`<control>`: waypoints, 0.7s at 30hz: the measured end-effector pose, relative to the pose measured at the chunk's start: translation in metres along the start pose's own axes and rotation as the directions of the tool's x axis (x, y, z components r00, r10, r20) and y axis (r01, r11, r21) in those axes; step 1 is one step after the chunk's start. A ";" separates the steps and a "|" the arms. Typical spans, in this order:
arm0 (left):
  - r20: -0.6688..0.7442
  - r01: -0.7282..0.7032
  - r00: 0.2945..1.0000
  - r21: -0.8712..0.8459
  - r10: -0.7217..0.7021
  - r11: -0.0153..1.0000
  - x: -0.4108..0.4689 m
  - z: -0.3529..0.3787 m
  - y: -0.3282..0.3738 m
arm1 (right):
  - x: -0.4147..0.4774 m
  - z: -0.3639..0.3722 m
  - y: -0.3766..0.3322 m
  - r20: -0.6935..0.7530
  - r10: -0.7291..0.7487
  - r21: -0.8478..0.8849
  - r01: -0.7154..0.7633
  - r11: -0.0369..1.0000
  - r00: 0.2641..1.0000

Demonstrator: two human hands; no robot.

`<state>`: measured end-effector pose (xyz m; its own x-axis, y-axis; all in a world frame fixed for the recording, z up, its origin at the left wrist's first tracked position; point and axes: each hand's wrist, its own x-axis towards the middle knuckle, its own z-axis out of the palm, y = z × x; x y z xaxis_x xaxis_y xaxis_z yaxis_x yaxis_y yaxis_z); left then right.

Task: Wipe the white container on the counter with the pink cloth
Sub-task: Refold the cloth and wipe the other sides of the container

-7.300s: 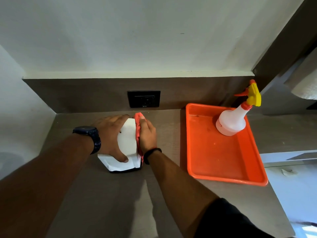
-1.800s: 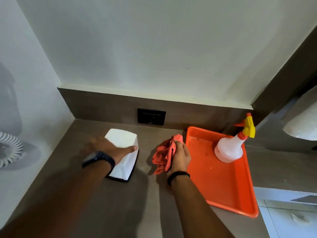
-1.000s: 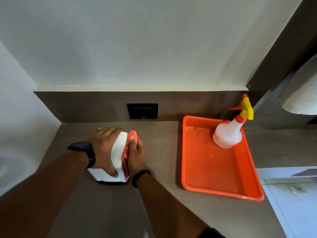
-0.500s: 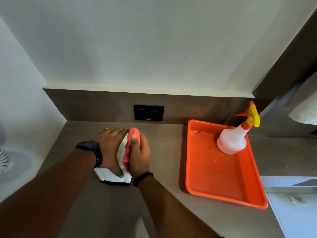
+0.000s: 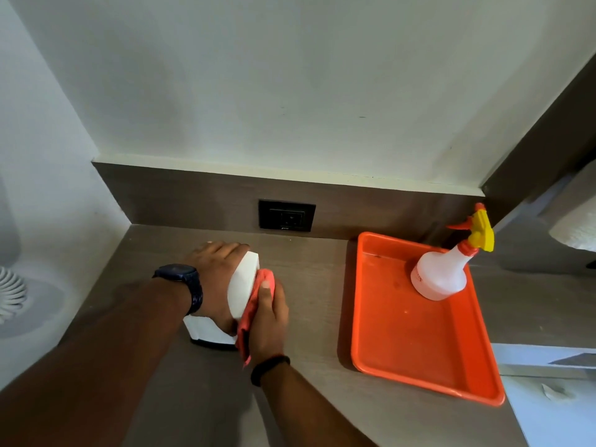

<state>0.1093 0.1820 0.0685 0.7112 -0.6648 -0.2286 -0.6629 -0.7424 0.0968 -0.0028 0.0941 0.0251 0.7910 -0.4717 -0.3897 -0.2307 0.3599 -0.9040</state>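
A white box-shaped container (image 5: 245,285) with a dark base stands on the brown counter (image 5: 309,285), left of centre. My left hand (image 5: 216,279), with a dark watch on the wrist, lies over its top and left side and grips it. My right hand (image 5: 269,314) presses the pink cloth (image 5: 254,301) flat against the container's right side. The cloth is squeezed between palm and container, and only its edge shows. Most of the container is hidden by both hands.
An orange tray (image 5: 416,346) lies to the right, with a white spray bottle (image 5: 442,272) with a yellow trigger standing at its far end. A black wall socket (image 5: 286,215) sits in the backsplash behind. A white coiled cord (image 5: 11,293) is at far left.
My right hand brought the cloth from beside the tray onto the container's right side and has since slid it slightly toward me along that side. My left hand keeps holding the container.
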 end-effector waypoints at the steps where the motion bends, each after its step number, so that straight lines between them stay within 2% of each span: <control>1: -0.003 -0.008 1.000 -0.001 0.008 1.000 -0.001 0.000 0.000 | 0.004 0.002 -0.006 -0.005 -0.044 -0.012 0.044 0.999 0.999; 4: -0.017 -0.018 1.000 -0.010 0.018 1.000 -0.003 -0.002 -0.001 | 0.022 0.006 -0.025 0.020 -0.148 -0.098 0.149 0.984 0.989; 9: 0.014 -0.007 1.000 0.004 0.007 1.000 -0.003 -0.007 0.003 | 0.036 0.002 -0.021 -0.003 0.026 -0.045 -0.026 0.999 1.000; 12: 0.025 -0.003 1.000 -0.004 0.003 1.000 -0.005 -0.009 0.004 | 0.016 -0.001 0.002 -0.018 0.074 0.007 -0.074 0.997 0.997; 19: 0.022 -0.027 0.999 -0.019 0.028 0.999 -0.007 -0.012 0.004 | 0.011 0.007 -0.011 -0.041 -0.096 -0.043 0.095 0.995 0.995; 21: -0.009 -0.023 1.000 -0.018 0.023 1.000 -0.008 -0.011 0.004 | 0.024 0.008 -0.020 -0.031 -0.095 -0.077 0.092 0.993 0.995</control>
<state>0.1038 0.1833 0.0815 0.6978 -0.6826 -0.2172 -0.6749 -0.7281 0.1199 0.0255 0.0819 0.0353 0.7914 -0.5283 -0.3075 -0.2000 0.2516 -0.9469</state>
